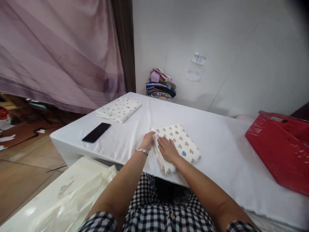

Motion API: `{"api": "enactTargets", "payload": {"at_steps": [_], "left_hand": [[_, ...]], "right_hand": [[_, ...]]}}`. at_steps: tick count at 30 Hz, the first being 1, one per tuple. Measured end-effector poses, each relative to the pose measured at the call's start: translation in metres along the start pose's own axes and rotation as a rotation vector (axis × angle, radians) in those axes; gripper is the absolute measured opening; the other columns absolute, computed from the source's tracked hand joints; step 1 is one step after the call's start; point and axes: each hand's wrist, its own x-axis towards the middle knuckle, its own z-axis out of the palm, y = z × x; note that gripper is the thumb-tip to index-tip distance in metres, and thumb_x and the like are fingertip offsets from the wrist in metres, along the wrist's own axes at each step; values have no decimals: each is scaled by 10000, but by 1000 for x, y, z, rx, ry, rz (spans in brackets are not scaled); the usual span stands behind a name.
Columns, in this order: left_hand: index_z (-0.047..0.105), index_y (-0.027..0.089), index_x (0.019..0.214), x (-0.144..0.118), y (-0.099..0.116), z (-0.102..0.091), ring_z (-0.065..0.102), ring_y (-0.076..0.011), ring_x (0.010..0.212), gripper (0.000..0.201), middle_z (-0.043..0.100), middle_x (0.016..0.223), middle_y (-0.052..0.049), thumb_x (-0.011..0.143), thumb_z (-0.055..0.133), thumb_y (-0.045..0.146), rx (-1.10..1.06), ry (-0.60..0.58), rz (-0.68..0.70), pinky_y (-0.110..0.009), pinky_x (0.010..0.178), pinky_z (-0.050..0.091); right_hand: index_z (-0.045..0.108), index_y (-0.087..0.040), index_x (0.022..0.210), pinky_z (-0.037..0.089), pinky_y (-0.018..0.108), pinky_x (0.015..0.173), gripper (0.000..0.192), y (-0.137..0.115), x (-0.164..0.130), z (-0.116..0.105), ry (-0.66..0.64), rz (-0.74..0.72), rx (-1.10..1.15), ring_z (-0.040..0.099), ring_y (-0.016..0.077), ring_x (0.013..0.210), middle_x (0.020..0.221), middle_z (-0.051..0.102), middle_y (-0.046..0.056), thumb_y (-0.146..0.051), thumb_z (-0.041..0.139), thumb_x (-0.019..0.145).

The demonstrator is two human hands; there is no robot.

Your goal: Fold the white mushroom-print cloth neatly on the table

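Observation:
On the white-covered table in front of me lies a folded white cloth point(187, 141) printed with grey mushrooms and a few coloured ones. My left hand point(147, 141) grips the cloth's left folded edge near its far corner, thumb on top and the other fingers partly hidden. Flat on the cloth's upper face, near that same edge, rests my right hand point(167, 149) with its fingers stretched out. Layers of the fold show along the near left side of the cloth.
A second folded white cloth point(120, 109) with small dark prints lies at the table's far left, beyond a black phone point(96, 132). At the right stands a red plastic basket point(280, 148). Stacked fabrics point(161, 85) sit behind the table against the wall, below paper notes point(194, 73).

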Motion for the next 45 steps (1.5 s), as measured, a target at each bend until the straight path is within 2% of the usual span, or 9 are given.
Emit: {"api": "enactTargets", "payload": {"at_steps": [5,9,14,18,22,28,34,39,45], "left_hand": [[442,124,1233,1,6,3,601,-213,997,660,641,1089,-133,631,704,185,178,95,75,-261,800,436],[422,116,1268,-6,4,2,606,-242,996,615,666,1030,-142,697,638,190,442,108,215,-298,827,430],[377,131,1327,-14,-3,5,611,-230,1002,547,652,1072,-135,804,521,203,563,134,320,-314,849,436],[328,134,1366,-15,-7,6,592,-235,1045,545,617,1147,-141,844,464,216,598,135,372,-327,866,439],[345,129,1350,-14,-8,6,596,-240,1036,525,619,1140,-139,844,457,211,561,129,331,-343,878,447],[402,143,1310,-12,-12,2,450,-254,1237,514,507,1312,-144,814,511,221,639,217,527,-385,1031,350],[319,97,1364,8,0,-13,456,-307,1232,807,455,1351,-209,676,683,307,613,120,232,-394,980,393],[347,163,1341,29,8,-20,510,-300,1175,876,473,1342,-178,566,748,230,473,19,153,-370,926,425],[308,191,1342,4,4,0,596,-203,1003,933,566,1239,-134,534,774,154,303,-24,111,-274,770,488]], "right_hand": [[336,-226,1412,157,517,1094,476,1,-3,-5,-33,-18,1,226,243,1374,1484,309,59,-338,270,954],[354,-228,1402,135,521,1099,475,5,-20,-9,-62,-45,-10,208,242,1381,1487,298,75,-369,291,953],[349,-245,1403,110,492,1109,487,20,-26,-29,-66,-51,-42,146,234,1399,1513,235,65,-413,300,948],[313,-201,1418,68,482,1110,515,59,-13,-46,116,133,-164,72,237,1409,1530,172,81,-396,313,941],[310,-201,1414,176,467,1079,535,95,-10,-39,-15,326,-141,137,238,1397,1522,200,86,-448,295,940],[364,-222,1384,213,413,1075,508,100,-11,-42,-50,317,-61,150,219,1394,1518,224,58,-433,335,922],[345,-174,1408,317,355,1027,588,116,-54,-57,43,593,147,386,247,1292,1422,405,103,-416,415,876],[294,-184,1435,398,374,957,745,126,-94,-44,43,729,358,543,261,1138,1283,554,110,-501,526,802],[409,-150,1368,417,338,939,686,164,-65,-67,137,661,249,560,237,1093,1223,586,116,-327,613,738]]}}
